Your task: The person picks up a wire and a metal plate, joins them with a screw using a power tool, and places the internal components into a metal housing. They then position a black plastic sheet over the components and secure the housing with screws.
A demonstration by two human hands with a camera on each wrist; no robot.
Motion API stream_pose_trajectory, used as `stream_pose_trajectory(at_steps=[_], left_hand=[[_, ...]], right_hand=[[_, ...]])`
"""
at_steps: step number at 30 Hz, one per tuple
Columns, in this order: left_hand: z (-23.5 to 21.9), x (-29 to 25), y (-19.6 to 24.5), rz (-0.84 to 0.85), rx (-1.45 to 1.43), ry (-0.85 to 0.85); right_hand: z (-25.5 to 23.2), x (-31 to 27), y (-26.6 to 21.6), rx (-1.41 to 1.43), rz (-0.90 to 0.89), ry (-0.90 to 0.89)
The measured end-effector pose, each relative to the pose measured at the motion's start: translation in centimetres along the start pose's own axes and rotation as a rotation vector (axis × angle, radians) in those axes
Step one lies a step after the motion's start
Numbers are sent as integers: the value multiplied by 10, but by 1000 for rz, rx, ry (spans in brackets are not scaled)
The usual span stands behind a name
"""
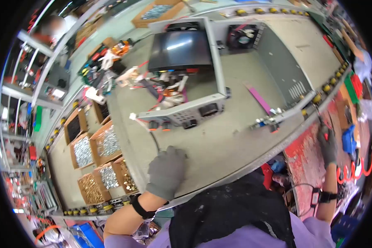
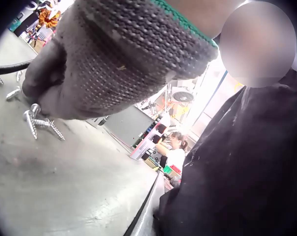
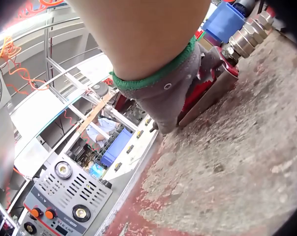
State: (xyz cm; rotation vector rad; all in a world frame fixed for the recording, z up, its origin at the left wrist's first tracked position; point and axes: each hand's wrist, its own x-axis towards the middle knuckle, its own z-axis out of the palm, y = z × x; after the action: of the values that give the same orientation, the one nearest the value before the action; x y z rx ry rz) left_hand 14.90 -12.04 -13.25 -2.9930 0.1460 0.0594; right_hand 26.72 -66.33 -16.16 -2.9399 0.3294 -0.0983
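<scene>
My gloved left hand (image 1: 166,171) rests on the metal worktop in front of the open machine chassis (image 1: 169,109). Seen from the left wrist, the same glove (image 2: 104,64) has loosely bent fingers touching the worktop, with several silver screws (image 2: 41,122) lying at the fingertips; none is clearly pinched. Out to the right, my gloved right hand (image 1: 327,144) is on the worn red bench. The right wrist view shows that glove (image 3: 173,101) curled round a red tool (image 3: 197,93) with a metal fitting (image 3: 249,37) at its end; its fingertips are partly hidden.
Cardboard trays of screws (image 1: 83,152) stand at the left. A second chassis with a grey side panel (image 1: 283,62) and a purple strip (image 1: 258,98) is at the back right. Roller edging (image 1: 326,88) borders the worktop; a red coiled hose (image 1: 359,169) hangs at far right.
</scene>
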Motion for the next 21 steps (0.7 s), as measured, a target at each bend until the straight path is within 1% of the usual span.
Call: stream_pose_trajectory(at_steps=[1,2,3,4,6,7,8,9,10,11,12,14,15,16,17,18,19,20,21], left_hand=[[0,-1,-1,-40,27,-6],[1,-2,0,-15,4,-56],[1,-3,0,11,-21,-106],[0,-1,-2,-24,9,-108],[-4,6,-7,11,-103,-124],[-6,7,-10,-9,-84,-119],[-11,7,-11,-33,-178,-255],[-18,8,-16,-56,-274,-387],[-41,8,-27,-68,-255,-375],[-77,7,-42,13,-324,-212],[-99,7,-63,100,-391,-53],[-99,28,-137,-78,-493,419],[-106,52,-174,-206,-393,636],[-128,82,-205,-376,-336,576],[-119,108,-253,-414,-142,503],[-109,132,-288,-518,-25,380],[-103,152,-308,-641,-89,176],[-90,172,-338,-644,-226,-37],[-79,183,-352,-607,-342,-139]], right_hand=[[-1,1,-1,13,2,1],[1,-1,4,30,6,-1],[12,4,24,69,-42,11],[22,12,41,108,-87,29],[25,18,51,135,-110,5],[26,21,53,139,-138,8],[24,22,53,141,-163,14],[17,22,45,107,-129,1],[11,29,51,56,-118,-58],[7,32,45,48,-70,-6],[3,33,40,38,-18,43],[15,66,94,40,-76,71],[13,71,89,244,-63,91],[4,78,75,250,-67,98],[-5,84,59,170,-97,90],[-8,89,48,89,-125,83],[-3,95,48,161,-193,129],[-4,95,33,165,-188,133],[-10,93,10,125,-205,138]])
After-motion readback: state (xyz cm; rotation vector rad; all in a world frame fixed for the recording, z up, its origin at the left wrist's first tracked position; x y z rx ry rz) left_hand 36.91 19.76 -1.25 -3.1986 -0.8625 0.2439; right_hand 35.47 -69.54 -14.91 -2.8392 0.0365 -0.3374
